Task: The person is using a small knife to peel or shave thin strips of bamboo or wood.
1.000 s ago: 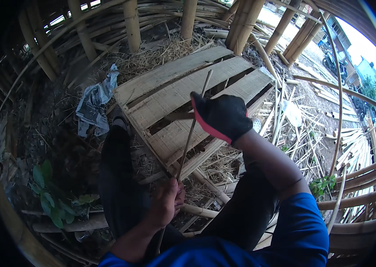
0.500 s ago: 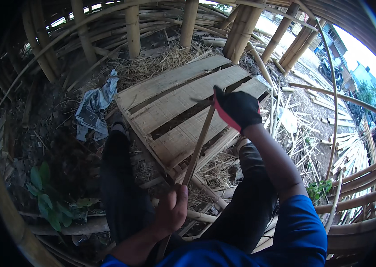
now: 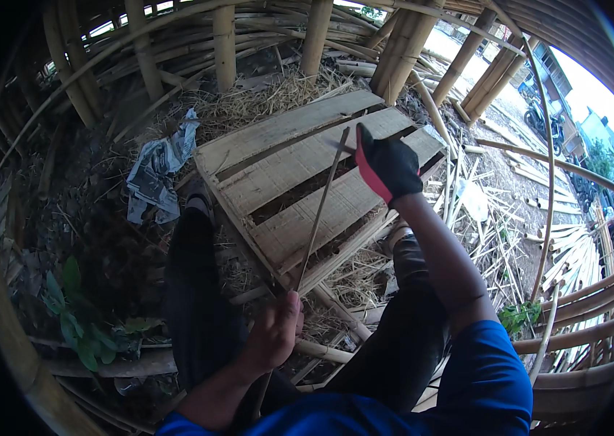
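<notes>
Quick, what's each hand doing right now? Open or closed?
Left hand: closed, holding a long thin strip.
Right hand: looks closed, seemingly holding a thin tool, mostly hidden.

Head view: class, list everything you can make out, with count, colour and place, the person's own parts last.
Slatted wooden platform: one, tan, centre
Thin strip: one, brown, in left hand
Blurred thin tool: one, greyish, at right hand
Crumpled sheet: one, grey-white, left
Bamboo posts: several, tan, top
Straw: uncountable, yellowish, around platform
Cut bamboo pieces: many, pale, right
Low leafy plants: two, green, lower left and right
Motorcycle: at least one, dark, upper right
Legs: two, dark trousers, lower middle
Sleeves: two, blue, lower edge
Left hand: one, bare, below platform
Right hand: one, black-and-red glove, over platform
</notes>
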Tool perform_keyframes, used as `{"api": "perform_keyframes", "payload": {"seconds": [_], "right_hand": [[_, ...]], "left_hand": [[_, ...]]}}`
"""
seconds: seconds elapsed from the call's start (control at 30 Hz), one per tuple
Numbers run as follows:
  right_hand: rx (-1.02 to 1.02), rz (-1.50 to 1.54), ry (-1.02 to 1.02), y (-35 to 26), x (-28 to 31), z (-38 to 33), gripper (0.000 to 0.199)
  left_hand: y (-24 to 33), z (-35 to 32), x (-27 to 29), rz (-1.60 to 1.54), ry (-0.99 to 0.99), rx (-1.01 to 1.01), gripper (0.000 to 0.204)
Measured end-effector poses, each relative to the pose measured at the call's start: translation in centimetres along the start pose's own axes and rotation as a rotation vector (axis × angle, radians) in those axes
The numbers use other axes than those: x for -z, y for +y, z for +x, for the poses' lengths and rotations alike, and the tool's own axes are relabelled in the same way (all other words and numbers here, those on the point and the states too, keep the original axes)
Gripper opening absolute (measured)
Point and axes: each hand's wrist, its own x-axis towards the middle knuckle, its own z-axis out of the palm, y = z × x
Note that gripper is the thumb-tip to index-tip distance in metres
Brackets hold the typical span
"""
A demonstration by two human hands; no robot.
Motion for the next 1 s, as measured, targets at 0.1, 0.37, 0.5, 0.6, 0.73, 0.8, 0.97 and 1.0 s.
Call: {"api": "perform_keyframes", "payload": {"seconds": [0.1, 0.37, 0.5, 0.6, 0.73, 0.8, 0.97, 1.0], "right_hand": [[-0.001, 0.057, -0.039, -0.6, 0.6, -1.1, 0.068], [0.014, -0.048, -0.033, -0.9, 1.4, -0.5, 0.068], [0.086, -0.008, -0.047, -2.2, 0.1, -2.5, 0.066], [-0.265, 0.253, -0.129, 1.0, 2.0, 1.6, 0.084], [-0.35, 0.534, -0.221, 2.3, 1.2, -0.5, 0.068], [-0.146, 0.654, -0.137, 1.9, 2.0, -2.1, 0.051], [0.374, 0.327, 0.293, 4.0, 0.3, -1.8, 0.039], [0.132, 0.536, 0.109, 2.7, 1.7, -2.2, 0.04]], "left_hand": [[-0.3, 0.0, 0.3, -0.029, 0.007, -0.007, 0.045], [0.3, 0.0, 0.2, -0.065, -0.016, 0.059, 0.044], [0.8, 0.1, 0.3, -0.162, -0.059, 0.114, 0.045], [1.5, -0.2, 0.3, -0.219, -0.134, 0.15, 0.045], [1.3, -0.2, 0.8, -0.254, -0.153, 0.191, 0.045], [1.9, -0.4, 0.9, -0.303, -0.178, 0.219, 0.046], [2.4, -0.2, 1.2, -0.386, -0.281, 0.256, 0.047], [2.3, -0.2, 1.4, -0.463, -0.313, 0.236, 0.047]]}}
